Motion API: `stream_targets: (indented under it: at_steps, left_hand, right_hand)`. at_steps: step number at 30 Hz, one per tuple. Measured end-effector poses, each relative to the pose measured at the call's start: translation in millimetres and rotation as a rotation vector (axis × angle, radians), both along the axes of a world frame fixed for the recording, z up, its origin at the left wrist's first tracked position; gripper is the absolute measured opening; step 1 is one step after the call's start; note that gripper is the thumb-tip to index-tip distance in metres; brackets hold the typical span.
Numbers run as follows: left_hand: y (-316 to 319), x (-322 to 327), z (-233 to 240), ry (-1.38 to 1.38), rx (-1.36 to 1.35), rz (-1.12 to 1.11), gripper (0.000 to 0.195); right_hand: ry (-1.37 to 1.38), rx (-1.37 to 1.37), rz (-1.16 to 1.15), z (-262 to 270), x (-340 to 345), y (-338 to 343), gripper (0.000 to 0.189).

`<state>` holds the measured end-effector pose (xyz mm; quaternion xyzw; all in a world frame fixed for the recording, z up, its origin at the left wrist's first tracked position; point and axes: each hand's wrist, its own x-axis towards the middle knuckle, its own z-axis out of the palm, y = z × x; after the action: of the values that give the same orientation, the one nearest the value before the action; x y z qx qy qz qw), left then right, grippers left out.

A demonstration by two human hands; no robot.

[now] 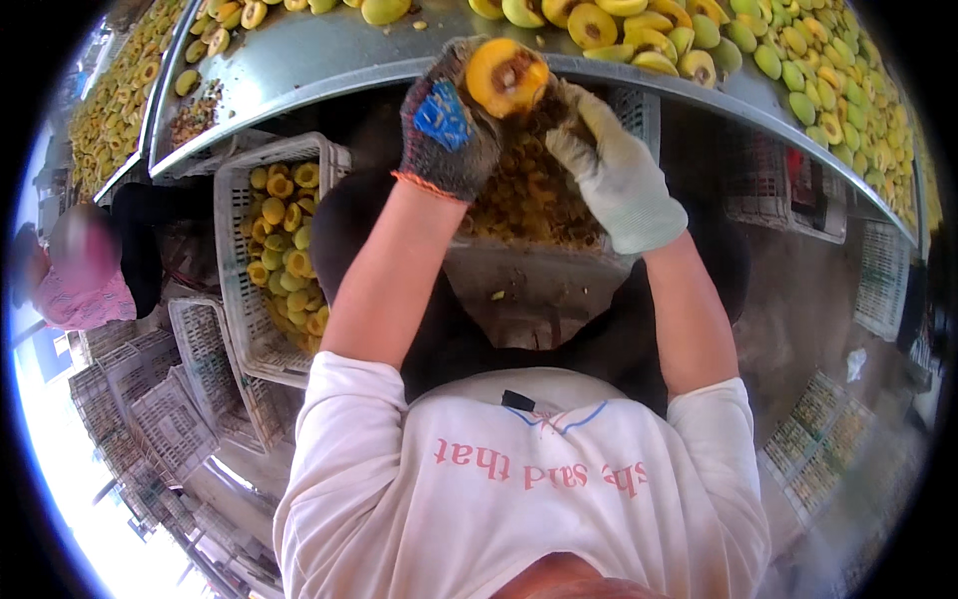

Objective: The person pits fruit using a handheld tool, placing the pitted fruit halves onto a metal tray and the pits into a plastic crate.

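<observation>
My left hand point(451, 123), in a dark knit glove with a blue patch, grips a halved yellow-orange stone fruit point(507, 78). The cut face shows brown flesh around the centre. My right hand point(610, 165), in a pale knit glove, is just right of the fruit with fingers bent; its fingertips are blurred against dark matter, and whether they hold anything is unclear. Below both hands, between my knees, is a container of fruit pieces and scraps point(535, 198). Halved green and yellow fruits point(647, 34) lie on the metal table point(299, 56) beyond.
A white plastic crate point(228, 262) of fruit halves stands beside my left leg. Empty crates point(176, 423) are stacked farther left, near a seated person in pink point(90, 296). More crates point(883, 277) stand at right. The table's metal edge point(748, 116) curves just in front of my hands.
</observation>
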<state>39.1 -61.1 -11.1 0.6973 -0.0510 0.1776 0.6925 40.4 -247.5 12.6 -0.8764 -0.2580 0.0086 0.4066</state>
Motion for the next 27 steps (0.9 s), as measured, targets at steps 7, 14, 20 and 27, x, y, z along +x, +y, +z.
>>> stream_targets:
  at_steps: [7, 14, 20, 27]
  left_hand:
    - [2, -2, 20, 0.203, -0.933, -0.412, 0.032]
    - [-5, -2, 18, 0.261, -0.993, -0.380, 0.040]
    - [-8, -1, 17, 0.310, -1.164, -0.342, 0.038]
    - [-11, 1, 3, 0.240, -0.484, -0.092, 0.032]
  right_hand:
    - [0.197, 0.068, -0.109, 18, -6, 7, 0.043]
    - [0.168, 0.078, -0.063, 22, -6, 7, 0.036]
    - [-0.059, -0.001, -0.131, 12, -7, 14, 0.034]
    - [0.137, -0.148, -0.110, 20, -10, 22, 0.032]
